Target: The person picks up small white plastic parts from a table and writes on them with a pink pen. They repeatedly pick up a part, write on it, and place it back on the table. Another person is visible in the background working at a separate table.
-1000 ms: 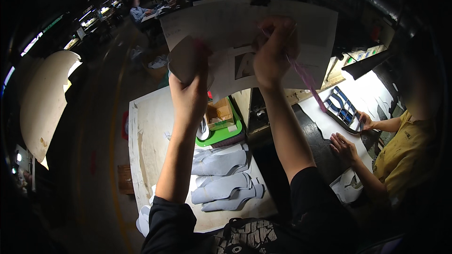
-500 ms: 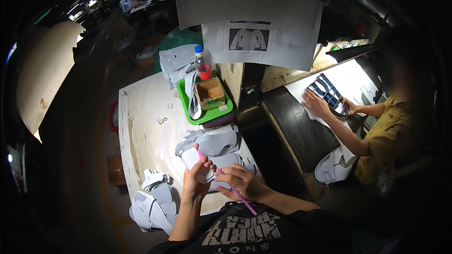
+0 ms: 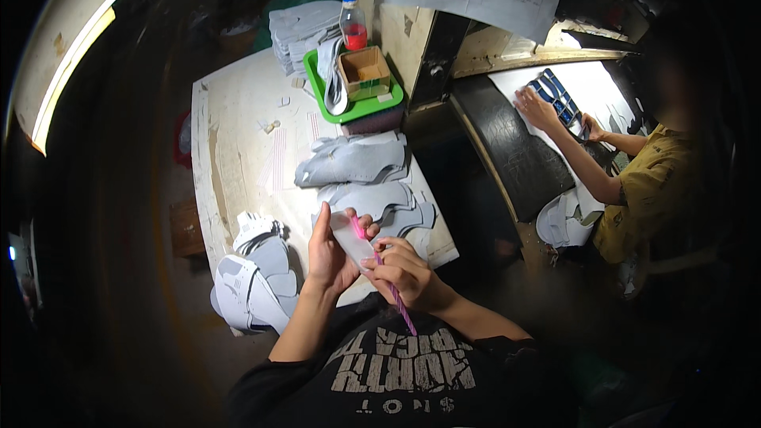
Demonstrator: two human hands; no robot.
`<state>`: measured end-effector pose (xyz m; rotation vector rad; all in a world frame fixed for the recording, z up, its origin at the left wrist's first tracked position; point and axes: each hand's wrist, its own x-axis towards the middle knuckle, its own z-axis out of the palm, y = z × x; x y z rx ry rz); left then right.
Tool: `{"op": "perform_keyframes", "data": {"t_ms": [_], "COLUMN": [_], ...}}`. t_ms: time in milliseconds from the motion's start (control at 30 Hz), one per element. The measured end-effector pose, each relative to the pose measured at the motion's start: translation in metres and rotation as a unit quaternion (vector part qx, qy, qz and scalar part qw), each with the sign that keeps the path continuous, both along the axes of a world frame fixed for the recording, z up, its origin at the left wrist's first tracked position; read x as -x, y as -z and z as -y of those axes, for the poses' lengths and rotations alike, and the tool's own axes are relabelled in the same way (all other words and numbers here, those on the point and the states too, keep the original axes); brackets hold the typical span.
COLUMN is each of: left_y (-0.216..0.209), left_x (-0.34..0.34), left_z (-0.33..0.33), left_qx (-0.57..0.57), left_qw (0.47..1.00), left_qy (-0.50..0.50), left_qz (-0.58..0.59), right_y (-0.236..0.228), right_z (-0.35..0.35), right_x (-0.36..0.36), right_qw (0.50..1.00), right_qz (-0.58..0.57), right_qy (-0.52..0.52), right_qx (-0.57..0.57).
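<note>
My left hand (image 3: 326, 257) is closed round a small pale, flat piece (image 3: 347, 242), thumb up along its side. A short bright pink piece (image 3: 358, 227), perhaps a pen cap, is also held at its fingers. My right hand (image 3: 408, 276) grips a pink-purple striped pen (image 3: 403, 311) beside the piece's lower edge. The pen slants down toward my black shirt; its tip is hidden by the fingers. Just beyond my hands, grey cut shoe-upper pieces (image 3: 353, 160) lie in stacked rows on the white table (image 3: 230, 158).
More white and grey cut pieces (image 3: 252, 289) pile at the table's left edge. A green tray (image 3: 341, 117) at the back holds a cardboard box (image 3: 365, 71); a blue-capped bottle (image 3: 353, 24) stands behind. At right, a co-worker in a yellow shirt (image 3: 654, 182) handles a blue gridded tool (image 3: 555, 95).
The view has tipped down, so the table sits higher in the picture. The flat piece in my left hand is turned and now looks greyer. The pen remains in my right hand.
</note>
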<state>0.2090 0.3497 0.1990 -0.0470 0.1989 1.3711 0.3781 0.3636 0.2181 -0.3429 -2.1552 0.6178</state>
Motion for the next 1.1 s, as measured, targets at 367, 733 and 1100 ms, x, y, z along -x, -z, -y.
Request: {"op": "perform_keyframes", "data": {"t_ms": [367, 733, 1100], "left_y": [-0.003, 0.036, 0.000], "left_x": [-0.008, -0.009, -0.021], "left_z": [0.020, 0.028, 0.038], "left_qx": [-0.001, 0.111, -0.008], "left_qw": [0.998, 0.983, 0.929], "left_qy": [-0.061, -0.142, -0.105], "left_qz": [0.034, -0.030, -0.354], "right_y": [-0.019, -0.022, -0.013], "right_z": [0.010, -0.002, 0.005], "right_x": [-0.012, -0.024, -0.021], "right_qw": [0.997, 0.995, 0.999], "right_qz": [0.069, -0.082, 0.031], "right_qy": [-0.010, 0.029, 0.021], "right_qx": [-0.023, -0.043, 0.007]}}
